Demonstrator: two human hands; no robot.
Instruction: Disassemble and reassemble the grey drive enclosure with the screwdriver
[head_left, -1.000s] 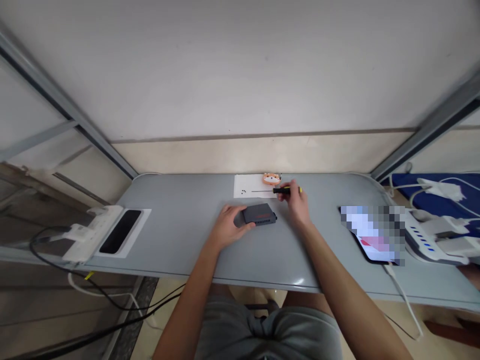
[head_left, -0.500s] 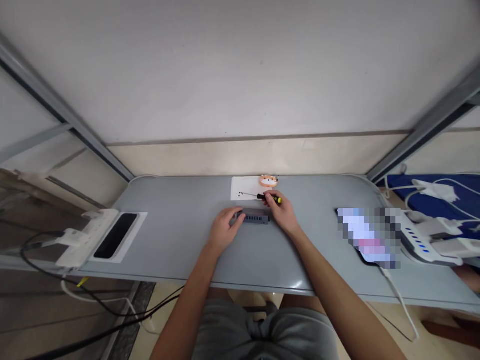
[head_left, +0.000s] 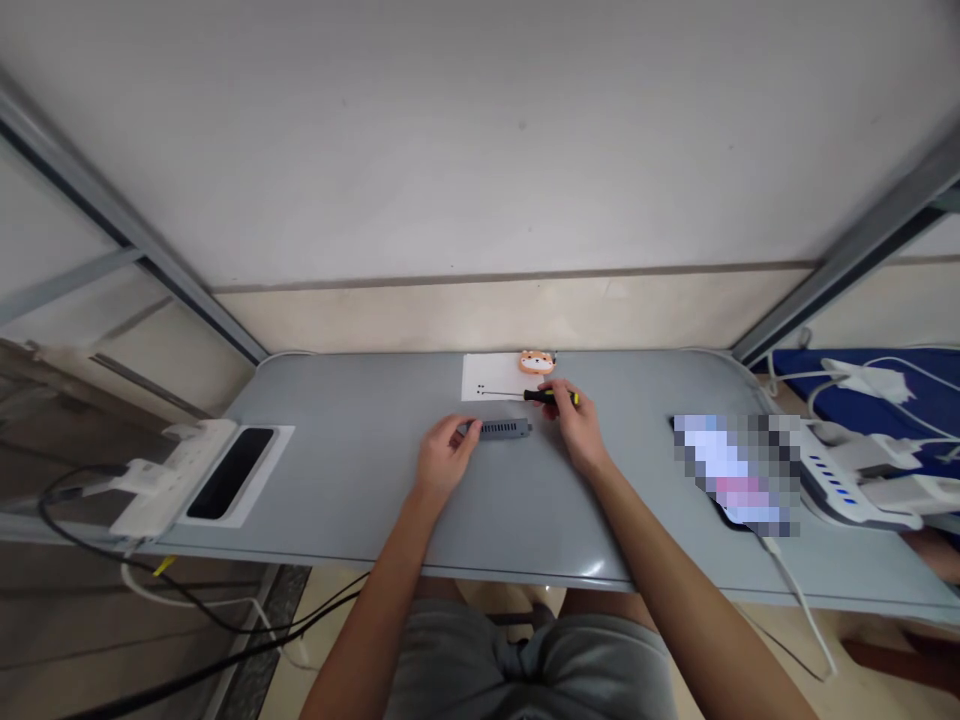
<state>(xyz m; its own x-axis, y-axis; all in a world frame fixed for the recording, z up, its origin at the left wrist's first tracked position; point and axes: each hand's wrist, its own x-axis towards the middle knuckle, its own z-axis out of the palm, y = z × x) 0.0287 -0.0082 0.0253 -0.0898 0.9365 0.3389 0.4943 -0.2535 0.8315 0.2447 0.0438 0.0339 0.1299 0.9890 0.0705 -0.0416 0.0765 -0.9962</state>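
My left hand [head_left: 448, 450] grips the left end of a small dark grey slotted case [head_left: 506, 429] just above or on the table; I cannot tell if it touches. In my right hand [head_left: 571, 415] is a screwdriver [head_left: 540, 396] with a black and yellow handle, its thin shaft pointing left over a white sheet of paper [head_left: 472, 372]. Several tiny black screws [head_left: 480, 388] lie on that paper near the screwdriver's tip. An orange and white animal-faced item [head_left: 537, 362] sits at the paper's right end.
On the left, a phone [head_left: 231, 473] lies on white paper beside a white power strip [head_left: 174, 470]. To the right are a lit phone [head_left: 731, 475], partly pixelated, and a charging station [head_left: 844, 480] with plugs. Cables hang below the grey table [head_left: 337, 470].
The slotted case has turned in my left hand, so its slotted side shows more. My right hand has shifted slightly right with the screwdriver, away from the case.
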